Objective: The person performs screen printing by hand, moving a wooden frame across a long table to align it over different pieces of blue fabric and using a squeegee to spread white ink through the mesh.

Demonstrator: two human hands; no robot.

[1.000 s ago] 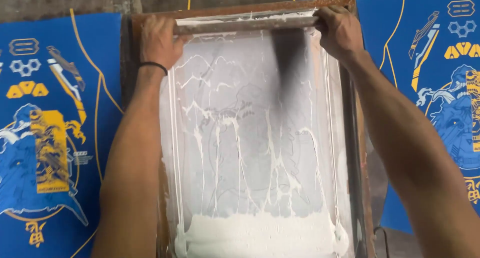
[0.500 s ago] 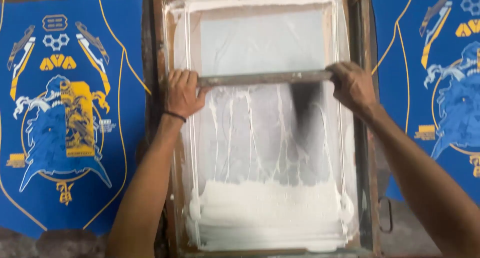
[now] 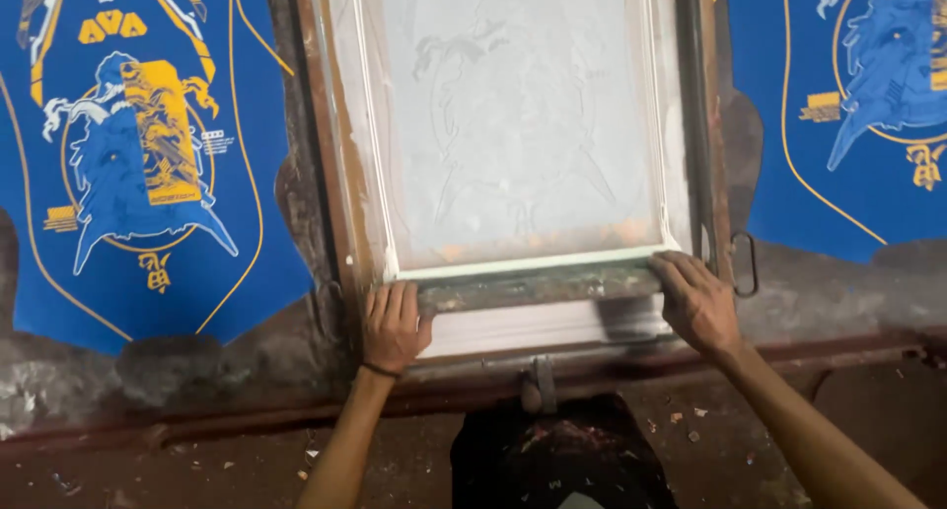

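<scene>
gripping squeegee (image 3: 538,287): left hand (image 3: 393,324); right hand (image 3: 698,302)

Both hands have dragged the squeegee (image 3: 538,284) to the near end — white ink swept off the mesh (image 3: 518,114).

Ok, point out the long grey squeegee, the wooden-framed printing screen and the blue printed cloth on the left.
long grey squeegee (image 3: 538,284), head view, middle of its bar.
wooden-framed printing screen (image 3: 513,124), head view, centre of the pale mesh.
blue printed cloth on the left (image 3: 247,223), head view, plain blue area near its right edge.

Pale grey screen mesh (image 3: 513,114), rusty brown frame (image 3: 330,164), blue fabric panels (image 3: 128,174) with yellow-orange prints
</scene>
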